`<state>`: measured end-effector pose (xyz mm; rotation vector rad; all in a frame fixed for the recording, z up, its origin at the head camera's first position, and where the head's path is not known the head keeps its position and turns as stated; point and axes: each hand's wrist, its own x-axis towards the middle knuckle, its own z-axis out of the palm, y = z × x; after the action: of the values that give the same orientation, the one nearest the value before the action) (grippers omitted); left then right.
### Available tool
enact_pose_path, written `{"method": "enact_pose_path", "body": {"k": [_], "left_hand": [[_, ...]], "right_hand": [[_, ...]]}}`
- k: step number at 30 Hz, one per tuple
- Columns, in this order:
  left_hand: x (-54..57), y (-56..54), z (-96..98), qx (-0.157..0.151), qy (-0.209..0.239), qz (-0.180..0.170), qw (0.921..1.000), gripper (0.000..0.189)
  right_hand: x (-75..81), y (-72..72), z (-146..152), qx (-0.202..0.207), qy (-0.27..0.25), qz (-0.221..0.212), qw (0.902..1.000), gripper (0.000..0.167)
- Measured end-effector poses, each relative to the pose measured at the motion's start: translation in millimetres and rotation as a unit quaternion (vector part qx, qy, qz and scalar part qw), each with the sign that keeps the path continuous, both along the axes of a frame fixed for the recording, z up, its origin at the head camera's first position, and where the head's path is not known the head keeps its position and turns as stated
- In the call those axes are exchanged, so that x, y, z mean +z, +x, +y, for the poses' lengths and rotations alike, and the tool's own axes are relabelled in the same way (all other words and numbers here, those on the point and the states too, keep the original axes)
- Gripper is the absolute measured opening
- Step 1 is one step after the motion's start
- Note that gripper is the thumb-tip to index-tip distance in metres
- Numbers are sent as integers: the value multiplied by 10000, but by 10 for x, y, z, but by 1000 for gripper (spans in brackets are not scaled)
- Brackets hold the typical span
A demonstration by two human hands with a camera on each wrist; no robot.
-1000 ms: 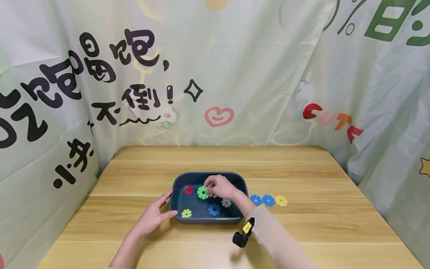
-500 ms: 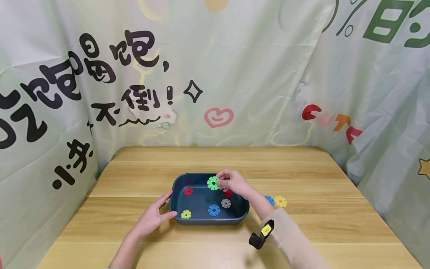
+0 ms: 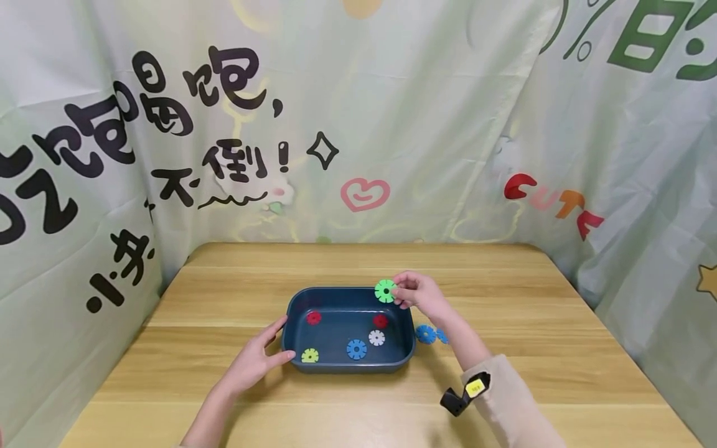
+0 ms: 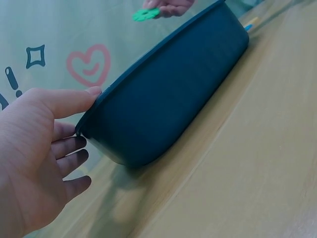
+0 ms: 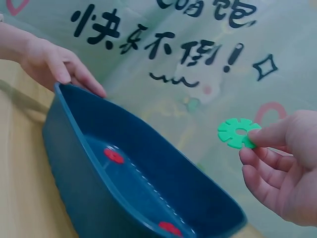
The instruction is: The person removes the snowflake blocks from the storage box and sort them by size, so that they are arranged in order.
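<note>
My right hand (image 3: 420, 295) pinches a green notched plastic disc (image 3: 379, 290) between thumb and fingers, above the far right corner of a dark blue tub (image 3: 347, 368). The right wrist view shows that disc (image 5: 228, 131) from the side, clear of the rim. At the tub's left end, my left hand (image 3: 252, 362) rests with thumb and fingers spread, touching its rim. Inside the tub lie a red disc (image 3: 310, 318) at left, another red disc (image 3: 378, 322) at right, a whitish disc (image 3: 373, 338), a blue disc (image 3: 350, 350) and a yellow-green disc (image 3: 305, 356).
Just right of the tub, a blue disc (image 3: 422, 334) lies on the wooden table (image 3: 269, 267), with a second blue disc (image 3: 441, 336) partly hidden by my right forearm. A printed curtain (image 3: 426, 155) hangs behind and beside the table.
My right hand has lifted the green disc from within the tub and carried it right and away from me to above the rim. The left hand stays in place.
</note>
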<state>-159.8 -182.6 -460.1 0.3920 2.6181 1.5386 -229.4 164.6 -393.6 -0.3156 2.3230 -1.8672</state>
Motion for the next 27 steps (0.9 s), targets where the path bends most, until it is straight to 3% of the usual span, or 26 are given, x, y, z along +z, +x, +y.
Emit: {"method": "enact_pose_path", "body": {"k": [11, 17, 27], "left_hand": [[2, -14, -12, 37, -31, 98, 9999, 73], [-17, -2, 5, 9, 33, 69, 10000, 73], [-35, -13, 6, 3, 97, 92, 9999, 72]], "right_hand": [[-19, 146, 527, -533, -512, -120, 9972, 27], [-115, 227, 877, -869, -944, -274, 9914, 14], [-252, 378, 1363, -1353, -1179, -599, 9819, 5]]}}
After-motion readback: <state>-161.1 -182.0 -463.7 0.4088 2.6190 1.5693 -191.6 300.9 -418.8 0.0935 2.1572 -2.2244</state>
